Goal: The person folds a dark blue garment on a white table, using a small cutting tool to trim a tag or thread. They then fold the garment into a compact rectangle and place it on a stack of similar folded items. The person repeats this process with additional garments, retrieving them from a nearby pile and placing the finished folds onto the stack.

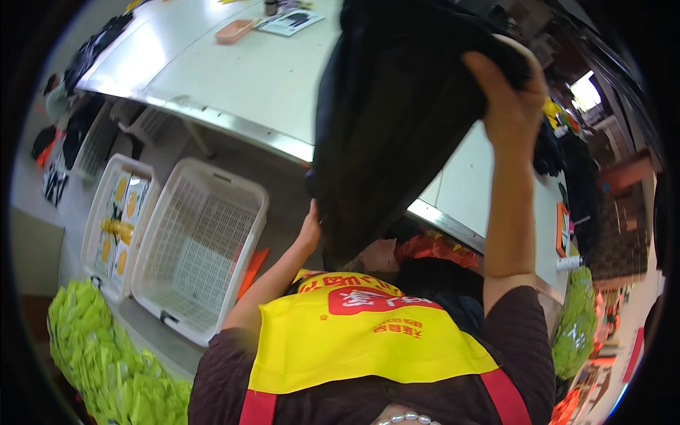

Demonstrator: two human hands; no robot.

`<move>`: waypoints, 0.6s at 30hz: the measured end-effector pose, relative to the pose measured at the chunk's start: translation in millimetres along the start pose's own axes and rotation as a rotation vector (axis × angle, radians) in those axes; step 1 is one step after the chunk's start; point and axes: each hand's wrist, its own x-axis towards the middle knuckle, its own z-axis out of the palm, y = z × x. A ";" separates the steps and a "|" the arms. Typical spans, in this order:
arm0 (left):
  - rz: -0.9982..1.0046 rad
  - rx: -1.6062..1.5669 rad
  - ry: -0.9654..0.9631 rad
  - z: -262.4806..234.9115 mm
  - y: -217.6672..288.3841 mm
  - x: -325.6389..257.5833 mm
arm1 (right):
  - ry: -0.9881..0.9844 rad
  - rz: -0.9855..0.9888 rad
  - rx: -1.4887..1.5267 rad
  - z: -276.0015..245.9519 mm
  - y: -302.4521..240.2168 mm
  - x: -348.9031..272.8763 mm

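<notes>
A large black cloth (397, 134) hangs in front of me, held up over the near edge of the table; its folds do not show which kind of garment it is, if any. My right hand (516, 99) is closed round its upper right part, thumb on the near side, the other fingers partly behind the fabric. Lower down, at the cloth's left edge, my left hand (310, 225) grips it, with most of the fingers hidden behind it.
The white table (276, 85) has a metal edge and carries a pink tray (234, 31) and a printed sheet (290, 22). An open white basket (202, 244) and another basket (127, 223) with packages stand at left. Lime-green bundles (106, 354) lie lower left.
</notes>
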 end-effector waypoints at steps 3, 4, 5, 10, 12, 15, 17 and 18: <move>0.115 -0.291 -0.169 35.7 57.7 -10.3 | 0.073 0.026 -0.019 -1.5 -16.1 0.2; 0.067 -0.340 -0.210 43.9 76.0 -12.8 | 0.022 -0.007 -0.044 -5.0 -17.6 1.3; 0.014 -0.385 -0.261 56.2 93.3 -16.0 | 0.055 0.030 -0.039 -17.5 -15.1 -0.6; 0.100 -0.466 -0.225 43.3 171.4 -15.1 | 0.243 0.269 -0.319 -90.0 -36.9 22.2; 0.263 -0.461 -0.312 25.5 213.0 -32.1 | 0.144 0.137 -0.276 -111.4 -60.8 37.3; 0.291 -0.439 -0.358 52.4 254.4 -93.8 | -0.056 0.012 -0.311 -122.7 -86.5 27.9; 0.206 0.118 -0.194 1.2 204.3 -26.3 | -0.241 0.102 -0.717 -109.0 -52.2 19.3; 0.162 0.460 -0.034 -15.6 197.4 -23.3 | -0.354 0.150 -0.843 -101.1 -18.0 12.5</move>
